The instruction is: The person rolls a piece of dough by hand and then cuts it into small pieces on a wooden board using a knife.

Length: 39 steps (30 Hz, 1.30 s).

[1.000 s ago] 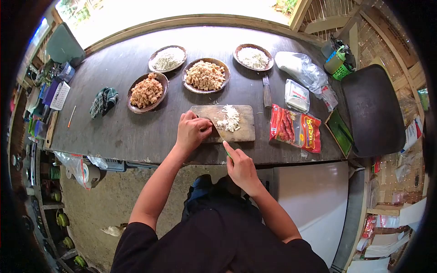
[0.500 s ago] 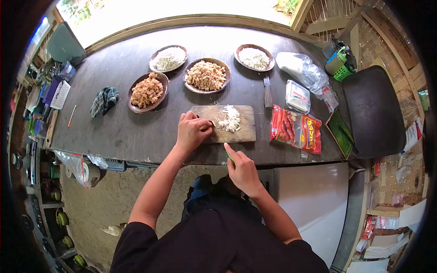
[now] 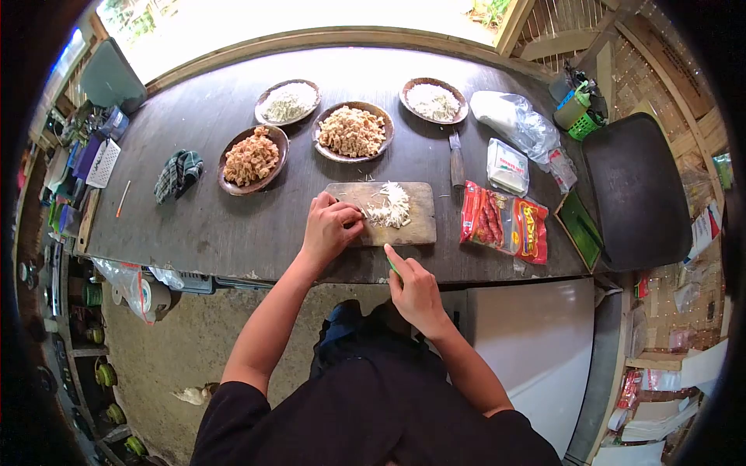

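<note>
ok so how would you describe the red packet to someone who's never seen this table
Start at the dark wooden table and find the wooden cutting board at its near edge, under the left hand. Just right of the board lies the red packet, beside a small white pouch. It is the only red wrapper, with yellow lettering and sausages showing through.

Matt wooden cutting board on dark worn table (glossy plastic packet).
</note>
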Each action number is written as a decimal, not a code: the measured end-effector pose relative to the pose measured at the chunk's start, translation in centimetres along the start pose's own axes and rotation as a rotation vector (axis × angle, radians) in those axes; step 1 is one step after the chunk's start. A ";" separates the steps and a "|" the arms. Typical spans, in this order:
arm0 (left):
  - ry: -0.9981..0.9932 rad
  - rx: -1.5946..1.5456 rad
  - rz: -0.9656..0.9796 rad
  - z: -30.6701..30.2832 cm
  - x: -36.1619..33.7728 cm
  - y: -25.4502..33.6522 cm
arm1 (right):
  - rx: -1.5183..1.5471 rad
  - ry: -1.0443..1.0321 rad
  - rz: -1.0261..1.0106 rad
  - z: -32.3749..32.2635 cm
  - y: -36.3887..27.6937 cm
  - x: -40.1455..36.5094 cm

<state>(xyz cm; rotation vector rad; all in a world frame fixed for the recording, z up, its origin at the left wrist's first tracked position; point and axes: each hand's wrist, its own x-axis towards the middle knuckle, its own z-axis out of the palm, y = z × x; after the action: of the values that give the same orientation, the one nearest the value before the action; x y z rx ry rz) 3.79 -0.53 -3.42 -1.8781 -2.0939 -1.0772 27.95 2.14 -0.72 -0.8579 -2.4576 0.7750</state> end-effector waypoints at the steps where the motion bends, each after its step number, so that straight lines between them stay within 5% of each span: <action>1: -0.003 -0.003 0.000 0.1 0.0 -0.1 | 0.015 0.001 -0.002 -0.1 -0.1 -0.1; 39: 0.011 0.063 -0.057 -0.5 0.3 0.2 | -0.015 -0.011 0.017 -0.7 -0.3 -0.1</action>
<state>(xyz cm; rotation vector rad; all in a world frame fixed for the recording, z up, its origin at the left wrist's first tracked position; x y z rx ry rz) 3.75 -0.56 -2.81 -1.7903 -2.1619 -1.0181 28.30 2.12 -0.08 -0.8834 -2.4719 0.7703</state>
